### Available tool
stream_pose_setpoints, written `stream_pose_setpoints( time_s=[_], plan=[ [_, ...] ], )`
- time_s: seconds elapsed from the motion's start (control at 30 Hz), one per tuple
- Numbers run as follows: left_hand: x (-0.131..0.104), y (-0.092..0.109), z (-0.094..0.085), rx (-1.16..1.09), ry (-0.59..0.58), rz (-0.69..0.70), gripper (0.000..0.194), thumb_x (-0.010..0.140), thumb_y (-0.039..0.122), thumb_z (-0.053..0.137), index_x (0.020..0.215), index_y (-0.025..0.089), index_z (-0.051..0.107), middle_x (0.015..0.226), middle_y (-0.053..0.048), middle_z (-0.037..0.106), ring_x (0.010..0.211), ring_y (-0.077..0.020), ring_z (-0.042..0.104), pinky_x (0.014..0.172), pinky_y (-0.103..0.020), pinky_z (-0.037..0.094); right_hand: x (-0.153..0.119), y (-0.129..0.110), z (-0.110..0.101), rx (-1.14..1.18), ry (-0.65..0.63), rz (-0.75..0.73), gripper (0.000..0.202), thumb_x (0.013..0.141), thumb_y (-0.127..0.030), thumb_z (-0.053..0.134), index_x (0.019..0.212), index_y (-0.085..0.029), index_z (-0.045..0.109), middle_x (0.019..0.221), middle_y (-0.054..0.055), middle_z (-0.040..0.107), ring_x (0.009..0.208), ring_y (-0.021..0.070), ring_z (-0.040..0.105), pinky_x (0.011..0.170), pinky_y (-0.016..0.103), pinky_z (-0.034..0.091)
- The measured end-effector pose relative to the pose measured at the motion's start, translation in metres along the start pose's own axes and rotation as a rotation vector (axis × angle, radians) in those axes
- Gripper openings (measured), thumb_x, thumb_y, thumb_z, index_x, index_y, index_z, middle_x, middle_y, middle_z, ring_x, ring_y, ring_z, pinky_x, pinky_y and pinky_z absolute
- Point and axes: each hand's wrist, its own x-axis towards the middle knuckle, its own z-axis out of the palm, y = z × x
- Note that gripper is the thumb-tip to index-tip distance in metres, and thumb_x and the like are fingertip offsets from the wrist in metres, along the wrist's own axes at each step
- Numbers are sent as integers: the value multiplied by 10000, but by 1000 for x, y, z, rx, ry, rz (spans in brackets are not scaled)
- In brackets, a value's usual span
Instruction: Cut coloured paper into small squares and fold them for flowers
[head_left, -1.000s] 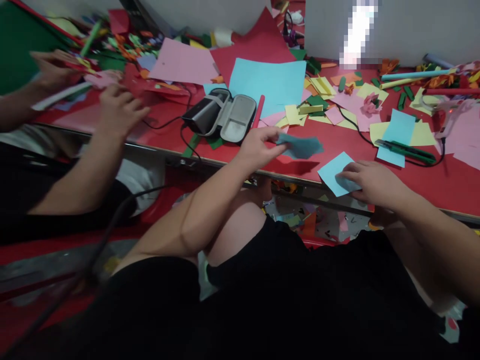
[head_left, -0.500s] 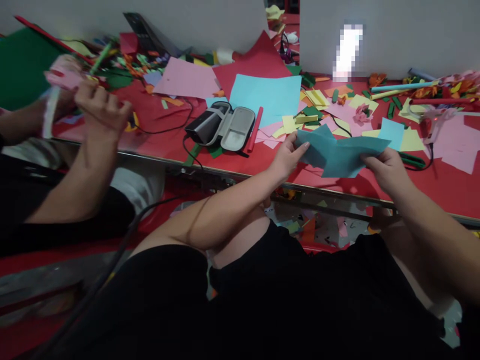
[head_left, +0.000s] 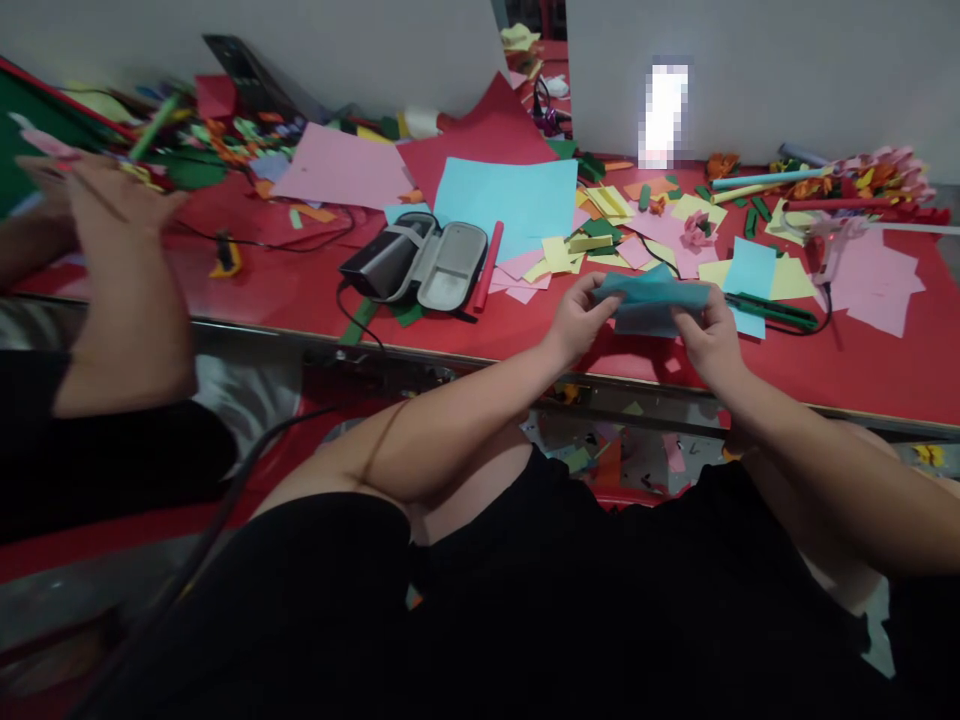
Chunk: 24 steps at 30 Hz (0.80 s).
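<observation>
Between my two hands is a sheet of blue paper (head_left: 649, 308), held just above the red table near its front edge. My left hand (head_left: 581, 318) pinches its left end, thumb in front. At the right end my right hand (head_left: 705, 325) grips it with thumb and fingers. The paper looks folded or bunched along its top. Just right of my right hand lies a green cutter-like tool (head_left: 776, 310) by a smaller blue paper piece (head_left: 750, 272). Yellow and green paper scraps (head_left: 592, 240) lie behind the held paper.
An open grey case (head_left: 454, 268) and a red paper roll (head_left: 489, 265) lie left of my hands. Behind them is a large blue sheet (head_left: 517, 195). A co-worker's hand (head_left: 120, 195) is at the far left, near a yellow-and-black tool (head_left: 225, 257). Paper flowers (head_left: 885, 180) lie at right.
My right hand has moved left, closer to my left hand. The blue paper, spread wide before, is now narrower and folded together. The view has shifted slightly right.
</observation>
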Motion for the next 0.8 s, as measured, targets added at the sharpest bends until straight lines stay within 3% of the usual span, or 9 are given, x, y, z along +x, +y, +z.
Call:
stream_pose_setpoints(
  time_s=[0.1, 0.23, 0.37, 0.47, 0.57, 0.67, 0.8],
  plan=[
    [-3, -4, 2, -34, -9, 7, 412, 947, 545, 1027, 1084, 255, 770, 1011, -26, 786, 903, -190, 703, 837, -344, 617, 0, 4, 10, 116, -14, 31, 404, 1105, -509, 594, 1455, -316, 651, 1331, 139, 785, 1217, 363, 766, 1078, 597, 690],
    [-3, -10, 1, -88, -13, -32, 518, 941, 610, 1024, 1217, 259, 761, 1133, -41, 810, 992, -208, 743, 925, -356, 639, 0, 4, 17, 283, 14, 102, 353, 971, -486, 734, 1199, -336, 511, 1002, 4, 609, 863, 248, 597, 802, 436, 588],
    [-4, -16, -2, -58, -64, -32, 582, 992, 748, 915, 1295, 279, 752, 1226, -78, 792, 1108, -267, 753, 1023, -431, 643, -2, 5, 20, 353, 56, 118, 473, 867, -432, 792, 1179, -338, 449, 1009, -13, 524, 847, 213, 515, 749, 382, 519],
    [-6, -18, -3, 21, -128, -39, 649, 1014, 813, 884, 1390, 306, 731, 1262, -103, 786, 1176, -319, 757, 1089, -513, 646, -3, 9, 20, 343, 92, 92, 523, 875, -431, 784, 1290, -336, 481, 1196, 48, 601, 999, 259, 633, 840, 433, 626],
    [-9, -19, -1, 106, -192, -3, 715, 975, 777, 954, 1445, 306, 694, 1386, -130, 791, 1332, -366, 766, 1187, -555, 639, -4, 19, 17, 256, 100, 69, 692, 910, -448, 792, 1520, -338, 485, 1522, 147, 617, 1411, 381, 691, 1101, 566, 701],
    [-10, -21, 2, 197, -230, 62, 720, 943, 670, 1005, 1463, 294, 680, 1527, -159, 780, 1488, -396, 738, 1266, -559, 621, 0, 34, 16, 158, 60, 66, 1050, 899, -478, 859, 1804, -345, 344, 1815, 210, 511, 1744, 472, 521, 1362, 682, 587],
    [-11, -24, 6, 296, -173, 69, 552, 984, 492, 928, 1440, 272, 708, 1487, -146, 809, 1392, -356, 777, 1234, -541, 635, 10, 48, 21, 138, -4, 73, 1293, 893, -556, 912, 1939, -316, 190, 1948, 254, 438, 1848, 511, 421, 1484, 724, 442]
  ],
)
